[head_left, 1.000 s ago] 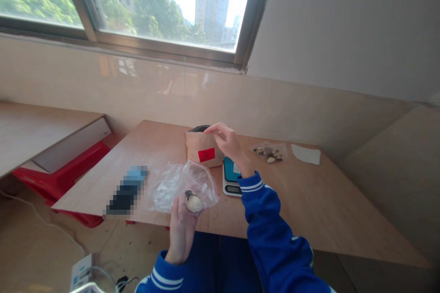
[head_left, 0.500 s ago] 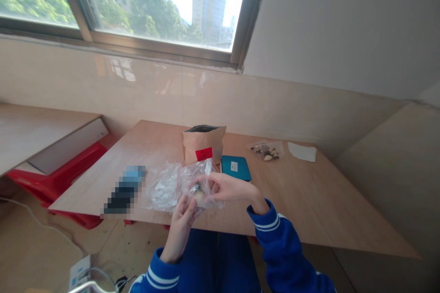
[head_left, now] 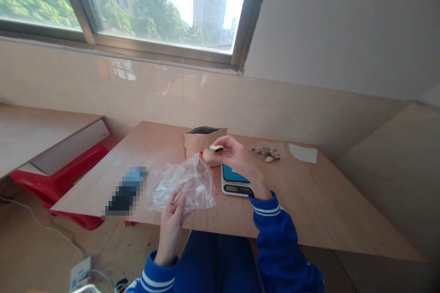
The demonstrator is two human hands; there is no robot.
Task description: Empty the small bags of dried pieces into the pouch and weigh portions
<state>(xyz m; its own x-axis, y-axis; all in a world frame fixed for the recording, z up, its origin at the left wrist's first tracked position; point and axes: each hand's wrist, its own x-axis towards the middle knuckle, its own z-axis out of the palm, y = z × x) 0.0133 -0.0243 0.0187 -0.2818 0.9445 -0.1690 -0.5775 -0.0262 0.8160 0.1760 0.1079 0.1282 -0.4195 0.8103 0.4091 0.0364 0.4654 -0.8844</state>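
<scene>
And the table [head_left: 319, 206] runs wide right of the scale [head_left: 235, 174]; left hand [head_left: 173, 215] grips the clear bag [head_left: 201, 181] by the near edge, right hand [head_left: 237, 158] pinches a pale, dark-marked piece [head_left: 216, 148] by the bag's mouth, before the paper bag [head_left: 192, 143].

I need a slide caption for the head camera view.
Left hand holding a clear bag, right hand a pale, dark-edged piece, over a table.

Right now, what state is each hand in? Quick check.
Left hand: closed on a clear zip bag.
Right hand: closed, fingertips pinching a pale, dark-marked piece.
</scene>
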